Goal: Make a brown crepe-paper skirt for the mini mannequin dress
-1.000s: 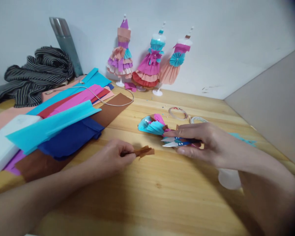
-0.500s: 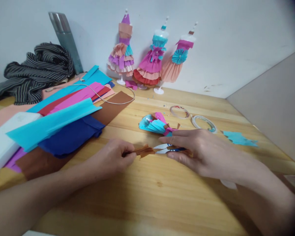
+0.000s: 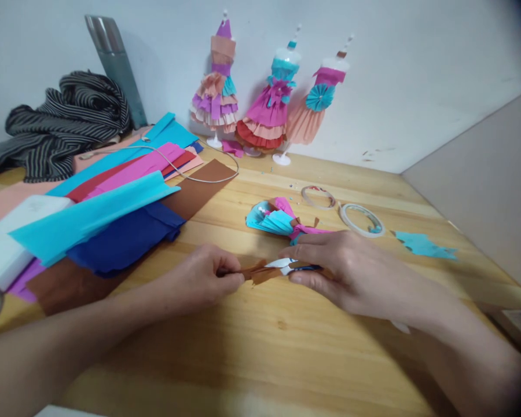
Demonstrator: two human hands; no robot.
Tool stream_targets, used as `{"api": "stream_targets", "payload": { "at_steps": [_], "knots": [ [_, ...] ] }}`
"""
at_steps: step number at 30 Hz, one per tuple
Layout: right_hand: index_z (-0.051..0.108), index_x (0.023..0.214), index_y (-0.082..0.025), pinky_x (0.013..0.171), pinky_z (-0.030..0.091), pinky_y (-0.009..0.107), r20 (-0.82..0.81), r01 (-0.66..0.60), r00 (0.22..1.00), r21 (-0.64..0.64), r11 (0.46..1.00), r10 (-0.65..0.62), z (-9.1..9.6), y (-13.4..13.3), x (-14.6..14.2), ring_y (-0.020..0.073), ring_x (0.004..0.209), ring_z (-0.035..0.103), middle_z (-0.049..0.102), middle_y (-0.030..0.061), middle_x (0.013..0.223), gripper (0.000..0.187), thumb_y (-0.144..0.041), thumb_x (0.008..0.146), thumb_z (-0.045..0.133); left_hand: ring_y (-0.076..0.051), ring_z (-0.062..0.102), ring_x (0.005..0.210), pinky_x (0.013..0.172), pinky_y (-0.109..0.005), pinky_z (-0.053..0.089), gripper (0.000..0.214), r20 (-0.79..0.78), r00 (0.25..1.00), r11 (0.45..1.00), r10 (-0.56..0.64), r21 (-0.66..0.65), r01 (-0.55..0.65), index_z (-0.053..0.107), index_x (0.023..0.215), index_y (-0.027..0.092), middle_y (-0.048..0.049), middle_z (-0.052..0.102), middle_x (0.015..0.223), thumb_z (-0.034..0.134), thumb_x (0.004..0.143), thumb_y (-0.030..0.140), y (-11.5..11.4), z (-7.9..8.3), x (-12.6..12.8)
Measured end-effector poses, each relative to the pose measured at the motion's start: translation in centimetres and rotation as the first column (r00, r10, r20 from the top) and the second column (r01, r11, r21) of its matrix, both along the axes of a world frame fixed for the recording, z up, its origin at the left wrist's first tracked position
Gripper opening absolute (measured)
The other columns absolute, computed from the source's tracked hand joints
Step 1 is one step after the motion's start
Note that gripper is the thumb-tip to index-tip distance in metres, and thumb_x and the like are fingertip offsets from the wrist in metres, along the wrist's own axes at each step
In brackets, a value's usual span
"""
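Note:
Over the table's middle, my left hand (image 3: 211,272) is closed, pinching one end of a gathered strip of brown crepe paper (image 3: 260,273). My right hand (image 3: 330,263) grips a pair of scissors (image 3: 282,263); its handles are mostly hidden under the fingers. The scissors' blades point left and lie against the free end of the brown paper, nearly closed on it. Just behind my right hand lies a paper piece in turquoise and pink (image 3: 275,220), with brown bits at its narrow part.
Crepe paper sheets in several colours (image 3: 95,214) cover the left side, with a white box (image 3: 21,231), cable and striped cloth (image 3: 73,121). Three paper-dressed forms (image 3: 282,104) stand at the wall. Tape rolls (image 3: 362,220) and a turquoise scrap (image 3: 424,244) lie at right.
The scissors' blades have closed from apart to nearly together over the brown paper, and my right hand has shifted slightly left. My left hand keeps its pinch.

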State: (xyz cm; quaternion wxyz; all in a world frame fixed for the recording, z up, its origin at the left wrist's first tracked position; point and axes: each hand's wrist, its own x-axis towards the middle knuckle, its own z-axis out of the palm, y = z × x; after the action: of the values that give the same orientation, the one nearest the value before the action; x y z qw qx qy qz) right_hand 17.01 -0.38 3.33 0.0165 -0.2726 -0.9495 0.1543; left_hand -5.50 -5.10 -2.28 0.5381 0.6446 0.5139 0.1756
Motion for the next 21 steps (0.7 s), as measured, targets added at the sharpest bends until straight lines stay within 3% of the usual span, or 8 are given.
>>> {"api": "stream_targets", "payload": {
  "at_steps": [21],
  "knots": [
    [0.068,0.1,-0.019,0.059,0.039,0.024,-0.052,-0.047,0.998,-0.008,0.999,0.046,-0.55,0.28,0.19,0.0151,0.065,0.06,0.065,0.0058,0.073,0.029,-0.035,0.095,0.043,-0.006,0.028,0.045,0.043,-0.023,0.016,0.025,0.012,1.0,0.999,-0.015,-0.03,0.015,0.039,0.051,0.017,0.0061,0.029,0.047,0.046,0.074,0.025,0.1,0.27,-0.05]
  ]
}}
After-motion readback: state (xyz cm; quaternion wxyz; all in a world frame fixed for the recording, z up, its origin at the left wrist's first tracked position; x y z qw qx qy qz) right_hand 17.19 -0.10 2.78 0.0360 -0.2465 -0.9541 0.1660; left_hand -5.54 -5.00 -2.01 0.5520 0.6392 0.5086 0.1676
